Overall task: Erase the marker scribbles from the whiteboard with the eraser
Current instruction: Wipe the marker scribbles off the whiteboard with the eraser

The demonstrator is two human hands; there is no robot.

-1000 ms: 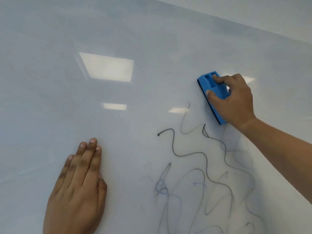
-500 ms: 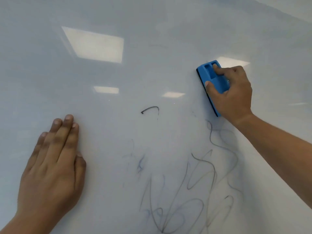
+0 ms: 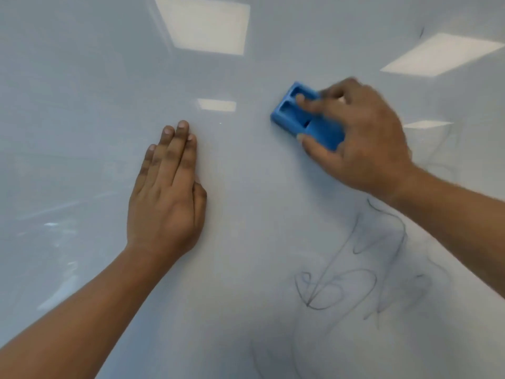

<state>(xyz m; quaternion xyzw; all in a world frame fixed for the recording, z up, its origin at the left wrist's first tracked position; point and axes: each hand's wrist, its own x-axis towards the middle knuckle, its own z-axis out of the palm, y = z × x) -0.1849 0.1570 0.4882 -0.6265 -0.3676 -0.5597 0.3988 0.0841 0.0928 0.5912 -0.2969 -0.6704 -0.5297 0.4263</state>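
Note:
The glossy whiteboard (image 3: pixel 82 132) fills the whole view. My right hand (image 3: pixel 363 138) grips a blue eraser (image 3: pixel 296 116) and presses it flat against the board, upper centre-right; the hand is blurred by motion. Thin dark marker scribbles (image 3: pixel 355 274) loop across the lower right, below my right forearm, partly smeared and faint. A fainter line (image 3: pixel 442 149) shows to the right of my right wrist. My left hand (image 3: pixel 166 192) rests flat on the board at centre-left, fingers together, holding nothing.
Ceiling lights reflect as bright rectangles (image 3: pixel 205 23) on the board's upper part. A small dark mark (image 3: pixel 421 32) sits near the top right. Pale smears (image 3: pixel 57 242) show at the left.
The eraser and my right hand have swept left and tilted. The short dark stroke left of the eraser is gone and the upper scribbles are wiped. My left hand now sits nearer the centre.

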